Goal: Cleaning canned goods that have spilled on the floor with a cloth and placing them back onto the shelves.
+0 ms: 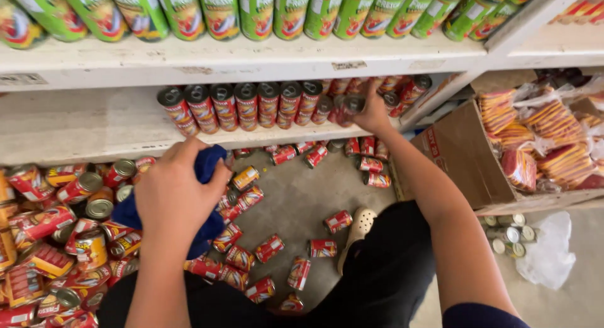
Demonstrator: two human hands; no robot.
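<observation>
The left hand [173,196] is closed around a crumpled dark blue cloth [207,167], held above a heap of red and yellow tin cans [56,240] lying on their sides at the left. The right hand [372,114] reaches to the lower white wooden shelf [75,123], its fingers wrapped around one red tin can [350,107] at the end of a row of upright red cans [245,104]. The upper white shelf [251,57] carries a row of green-labelled cans [251,13]. More red cans [270,246] lie scattered on the grey concrete floor [302,189]. At the right, an open brown cardboard box [459,158] holds clear bags of red and yellow packets [553,139]; beside it, small silver tins [506,233] sit near a white plastic bag [550,252].
</observation>
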